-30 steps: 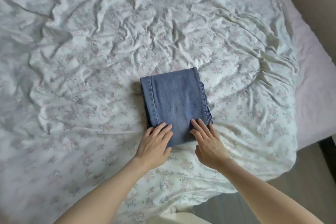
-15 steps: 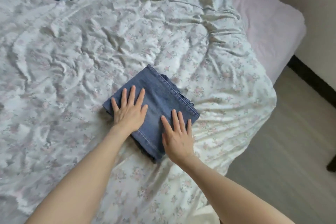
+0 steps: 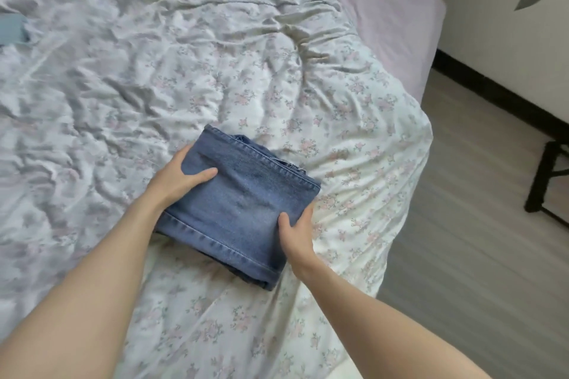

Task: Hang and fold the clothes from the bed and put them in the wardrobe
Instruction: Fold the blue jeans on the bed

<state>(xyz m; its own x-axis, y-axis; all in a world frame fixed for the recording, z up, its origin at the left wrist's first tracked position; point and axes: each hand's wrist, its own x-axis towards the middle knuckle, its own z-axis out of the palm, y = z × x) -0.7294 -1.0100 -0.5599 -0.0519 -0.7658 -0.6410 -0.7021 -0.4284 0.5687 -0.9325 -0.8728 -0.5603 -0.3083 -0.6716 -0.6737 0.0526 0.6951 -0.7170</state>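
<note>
Head view looks down on folded jeans (image 3: 243, 197) lying as a compact blue bundle on the flowered bedsheet (image 3: 338, 120), near the bed's foot corner by the floor. Both hands are clamped on the bundle from opposite sides: the left hand (image 3: 180, 177) grips its left edge with the thumb laid across the top and the fingers tucked under, while the right hand (image 3: 297, 229) pinches the right edge, thumb on top. That two-sided hold seems meant to keep the stacked layers pressed together so the fold does not spring open when the bundle comes up off the bed — a one-handed lift would likely let the loose ends near the far edge slide out. I judge the folding finished and the carry to the wardrobe about to start; no wardrobe shows here. A pale blue phone (image 3: 12, 29) lies on the sheet at the far left, well apart. No container is in sight.
</note>
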